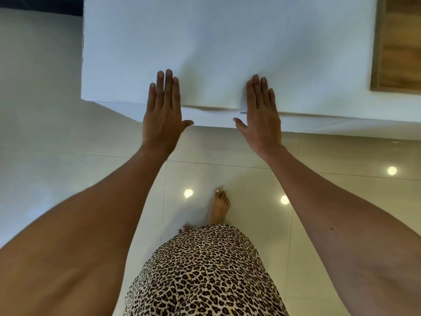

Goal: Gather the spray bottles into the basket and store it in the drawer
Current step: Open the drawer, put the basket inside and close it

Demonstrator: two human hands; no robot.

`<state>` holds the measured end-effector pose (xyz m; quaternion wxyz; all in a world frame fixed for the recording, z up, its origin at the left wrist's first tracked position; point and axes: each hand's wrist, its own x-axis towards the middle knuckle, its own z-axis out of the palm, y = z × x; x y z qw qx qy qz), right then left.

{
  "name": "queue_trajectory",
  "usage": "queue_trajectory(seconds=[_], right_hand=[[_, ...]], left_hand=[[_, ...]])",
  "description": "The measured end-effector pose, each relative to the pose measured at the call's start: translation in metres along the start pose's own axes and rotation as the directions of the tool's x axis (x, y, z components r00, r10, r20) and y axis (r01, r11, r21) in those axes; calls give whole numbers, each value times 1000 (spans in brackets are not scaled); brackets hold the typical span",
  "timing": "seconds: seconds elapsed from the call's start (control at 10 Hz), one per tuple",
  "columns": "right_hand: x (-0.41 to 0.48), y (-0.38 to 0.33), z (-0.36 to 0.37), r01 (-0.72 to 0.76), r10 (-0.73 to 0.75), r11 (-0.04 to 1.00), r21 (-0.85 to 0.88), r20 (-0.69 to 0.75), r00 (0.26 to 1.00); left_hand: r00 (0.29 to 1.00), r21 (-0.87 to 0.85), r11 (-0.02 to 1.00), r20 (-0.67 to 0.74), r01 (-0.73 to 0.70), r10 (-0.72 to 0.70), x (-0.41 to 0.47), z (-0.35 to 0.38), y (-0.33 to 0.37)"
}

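Note:
A white cabinet top fills the upper part of the head view. My left hand and my right hand lie flat over its near edge, fingers straight and together, palms down, holding nothing. Below that edge runs a white drawer front, which looks shut. No spray bottle and no basket is in sight.
A wooden surface adjoins the cabinet at the upper right. Glossy pale floor tiles with light reflections lie below. My bare foot and a leopard-print garment are under my arms. A dark strip shows at the top left.

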<state>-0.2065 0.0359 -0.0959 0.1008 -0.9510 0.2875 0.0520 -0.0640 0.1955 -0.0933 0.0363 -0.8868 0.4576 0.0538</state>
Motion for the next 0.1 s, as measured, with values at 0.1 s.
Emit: queue_trajectory(seconds=[0.1], right_hand=[[-12, -8, -11, -2, 1, 1000, -19, -14, 1000]], left_hand=[[999, -27, 999, -18, 35, -35, -10, -12, 4]])
